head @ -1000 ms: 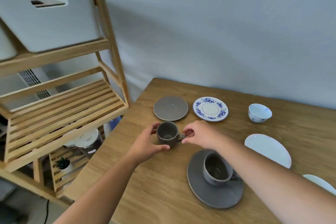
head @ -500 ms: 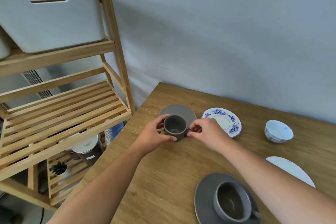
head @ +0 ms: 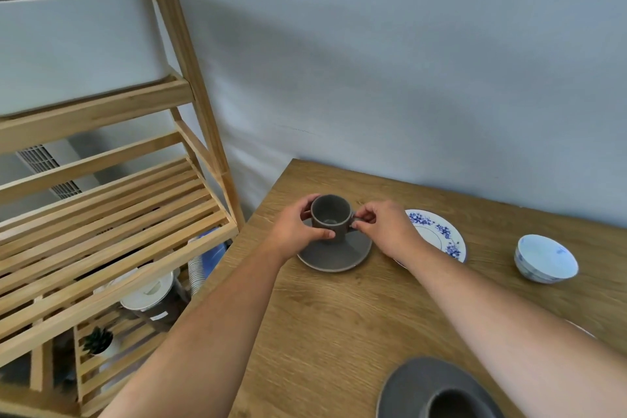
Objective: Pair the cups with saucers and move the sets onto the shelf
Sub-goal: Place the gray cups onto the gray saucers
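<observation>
The small grey cup (head: 330,216) is held from both sides above the back half of the grey saucer (head: 339,251), which lies near the far left corner of the wooden table (head: 339,316); whether its base already touches the saucer cannot be told. The left hand (head: 298,231) wraps the left wall of the cup, thumb at the front and fingers curled behind the rim. The right hand (head: 385,227) pinches the handle on the right side of the cup with narrow, closed fingertips. Just right of the saucer, partly under the right wrist, lies a white saucer with blue flowers (head: 441,234), and further right, near the back edge, stands a white bowl with blue marks (head: 546,258). At the near edge another dark grey cup (head: 451,405) sits on a dark grey saucer (head: 407,387), both cut by the frame. Left of the table stands the slatted wooden shelf (head: 112,214), with a white bin (head: 78,37) on its upper level.
</observation>
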